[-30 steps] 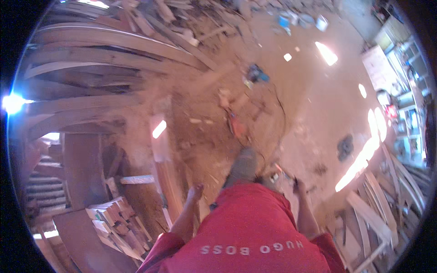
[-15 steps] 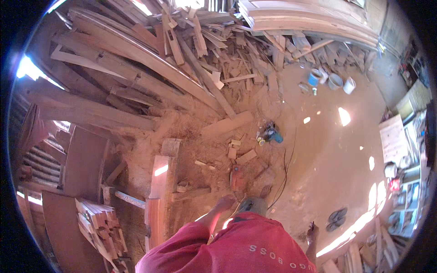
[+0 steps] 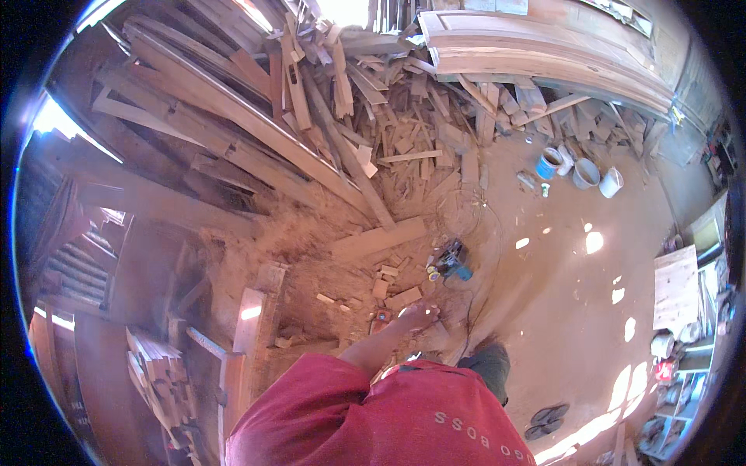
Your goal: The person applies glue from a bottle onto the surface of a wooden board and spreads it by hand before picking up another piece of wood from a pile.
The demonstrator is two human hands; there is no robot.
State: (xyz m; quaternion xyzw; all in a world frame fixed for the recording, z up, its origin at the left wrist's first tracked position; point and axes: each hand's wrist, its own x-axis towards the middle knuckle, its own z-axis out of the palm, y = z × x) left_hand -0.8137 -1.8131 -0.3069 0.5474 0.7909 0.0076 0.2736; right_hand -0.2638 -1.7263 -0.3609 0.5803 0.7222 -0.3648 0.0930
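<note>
The left hand [image 3: 420, 314] reaches out ahead of the red shirt [image 3: 435, 419], over the scattered wood on the ground. Its fingers are too small and blurred to tell whether they are spread, pressed together or pinching something. The right hand is out of view (only a dark trouser leg [image 3: 488, 369] shows on that side).

Just left of the wrist, an orange-red tool [image 3: 381, 318] lies mostly hidden by the arm. A short wood block [image 3: 404, 297] sits just beyond the hand, touching or just beside it; I cannot tell which. A little farther out rests a black and blue power tool [image 3: 452, 262], apart from the fingers.

As far as I can judge, the reach is well along, with the hand out among these things; a firm hold is not shown, and nothing appears lifted. The power tool and the nearby board [image 3: 379, 238] lie on the ground, unhandled.

Farther off, a heap of offcuts [image 3: 412, 120] spreads below a stack of long panels [image 3: 544, 50]. A blue-and-white bucket [image 3: 549, 163] stands near the heap, and dark sandals [image 3: 547, 421] lie at lower right.
</note>
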